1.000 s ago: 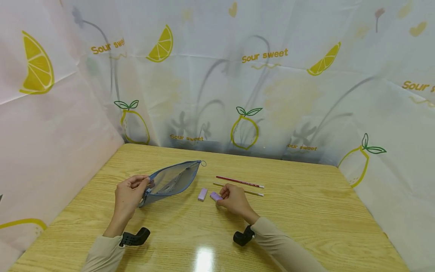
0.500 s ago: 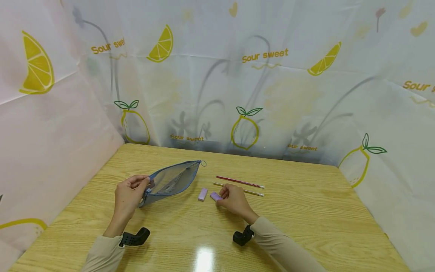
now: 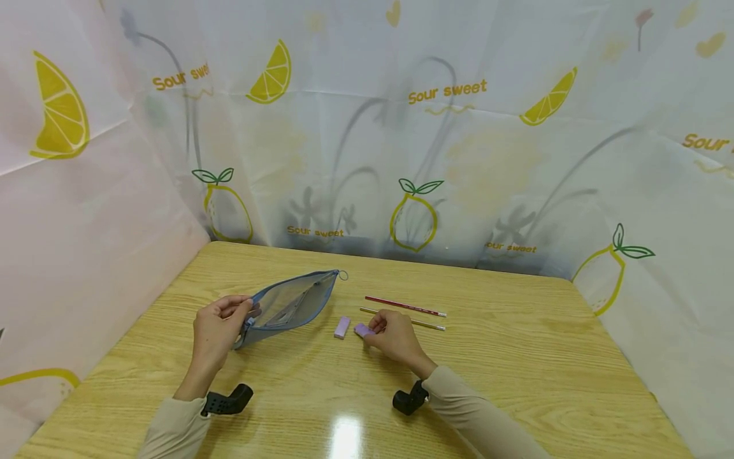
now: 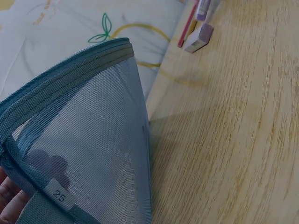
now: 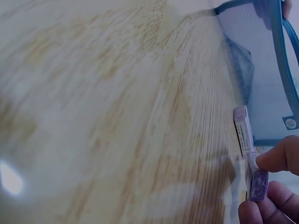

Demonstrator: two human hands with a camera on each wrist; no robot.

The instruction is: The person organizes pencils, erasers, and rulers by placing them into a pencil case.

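Note:
My left hand (image 3: 215,335) holds a blue mesh zipper pouch (image 4: 107,121) by the near-left end of its rim. The pouch's mouth gapes, and a ring hangs from the zipper at the far end. With thumb and fingers, my right hand (image 3: 398,338) pinches a small purple eraser (image 5: 258,186) at table level. In the head view, part of that eraser (image 3: 361,329) is hidden by the fingers. A second purple eraser (image 3: 341,327) lies just left of it, between the right hand and the pouch.
Behind the right hand, a red pencil (image 3: 404,306) and a gold pencil (image 3: 427,325) lie roughly side by side on the wooden table (image 3: 516,357). The hand covers the gold one's middle. A lemon-print curtain (image 3: 355,159) closes off the back and sides.

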